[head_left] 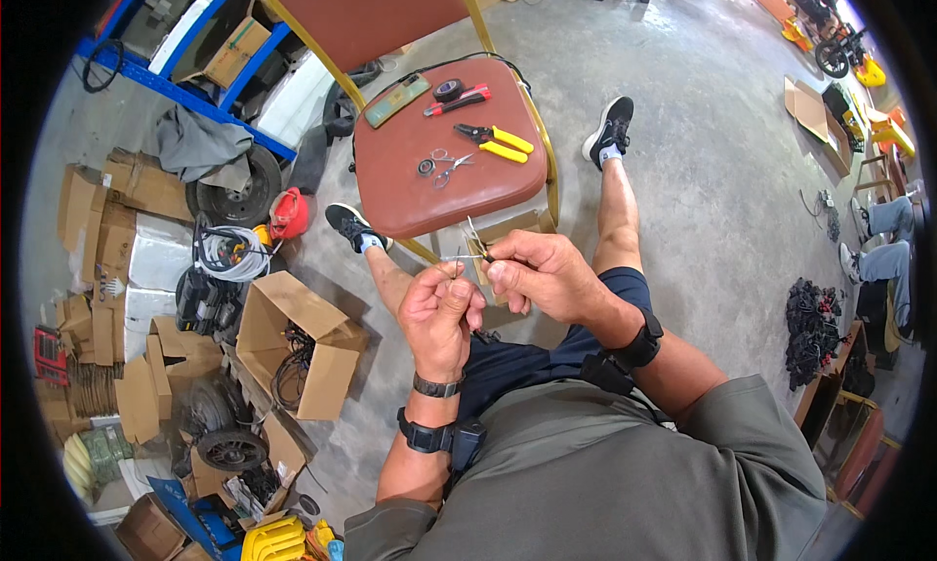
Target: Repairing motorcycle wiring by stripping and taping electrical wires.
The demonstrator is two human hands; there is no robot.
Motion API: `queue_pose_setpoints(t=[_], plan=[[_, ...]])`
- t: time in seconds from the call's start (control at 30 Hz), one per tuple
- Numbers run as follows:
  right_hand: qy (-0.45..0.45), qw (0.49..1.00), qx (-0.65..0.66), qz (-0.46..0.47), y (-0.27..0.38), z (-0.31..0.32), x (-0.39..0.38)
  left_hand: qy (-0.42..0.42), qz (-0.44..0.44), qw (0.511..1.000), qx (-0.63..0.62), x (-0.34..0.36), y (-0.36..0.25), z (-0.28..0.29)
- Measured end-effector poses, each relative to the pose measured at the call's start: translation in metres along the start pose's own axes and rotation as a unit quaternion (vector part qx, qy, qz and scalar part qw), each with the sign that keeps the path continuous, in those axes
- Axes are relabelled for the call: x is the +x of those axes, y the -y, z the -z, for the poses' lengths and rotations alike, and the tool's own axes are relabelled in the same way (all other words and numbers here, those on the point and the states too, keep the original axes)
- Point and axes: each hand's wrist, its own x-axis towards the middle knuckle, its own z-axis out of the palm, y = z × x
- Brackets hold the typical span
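My left hand pinches a thin wire between thumb and fingertips. Just right of it, my right hand grips a small dark piece of the wire, with a short white strand rising toward the seat edge. Exactly how the strands join is too small to tell. In front of me, the red padded chair holds yellow-handled wire strippers, silver scissors, a small dark ring-shaped roll, a black tape roll, a red-handled cutter and a greenish flat case.
An open cardboard box with cables stands at my left, among flattened cardboard, wheels, a red helmet and blue shelving. At far right are a heap of black cables, another person's legs and a scooter.
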Motion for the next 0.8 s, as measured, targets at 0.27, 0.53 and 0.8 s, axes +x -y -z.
queue_pose_setpoints(t=[0.27, 0.53, 0.8], plan=[[0.003, 1.000, 0.004, -0.025, -0.0018, 0.0034, 0.0060, -0.002, 0.024, 0.998, -0.063, 0.0030, 0.0025, 0.0047], [0.008, 0.999, -0.021, -0.026, -0.0055, 0.0014, 0.0089, -0.028, 0.005, 0.999, -0.044, 0.0064, 0.0013, 0.0048], [-0.002, 0.998, -0.057, -0.019, -0.0035, -0.0009, 0.0079, -0.046, 0.008, 0.999, -0.021, 0.0050, 0.0001, 0.0040]])
